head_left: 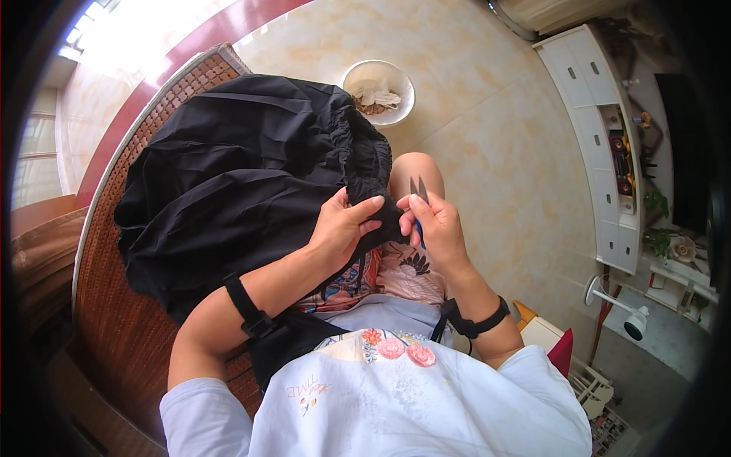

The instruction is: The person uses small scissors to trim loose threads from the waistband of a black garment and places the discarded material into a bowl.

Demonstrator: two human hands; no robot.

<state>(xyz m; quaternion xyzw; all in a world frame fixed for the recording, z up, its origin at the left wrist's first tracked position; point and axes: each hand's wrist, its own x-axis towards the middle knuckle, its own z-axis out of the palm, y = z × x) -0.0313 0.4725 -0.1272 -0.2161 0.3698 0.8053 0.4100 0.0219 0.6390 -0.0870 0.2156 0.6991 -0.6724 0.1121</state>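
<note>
Left hand (340,226): just below the middle of the frame, thumb and fingers pinching a fold of the cloth near its gathered edge.
Right hand (443,230): just right of the left hand, fingers closed around the scissors, thumb laid along them; whether its fingertips also touch the cloth, I cannot tell.
Scissors: small scissors with grey metal blades (422,190) and a blue handle (422,234), held with the tips toward the top of the frame and slightly apart; the handle is partly hidden by the fingers.
Cloth: a large, loose piece of plain black fabric (244,175), spread in folds from the left of the frame to the middle, its gathered, ruffled edge (367,145) facing right.
Seat: a reddish-brown woven mat (202,75) with a pale border, under the cloth at left.
Bin: a round white container (412,99) at upper centre, on the beige marbled floor (502,152), holding crumpled white scraps (377,96) and brown bits.
Lap: patterned pink and blue fabric (415,278) below the hands, with a bare knee (417,171) above them.
Forearms: a black strap (242,298) around each.
Cabinet: long, white and drawer-fronted (590,129), curving along the right.
</note>
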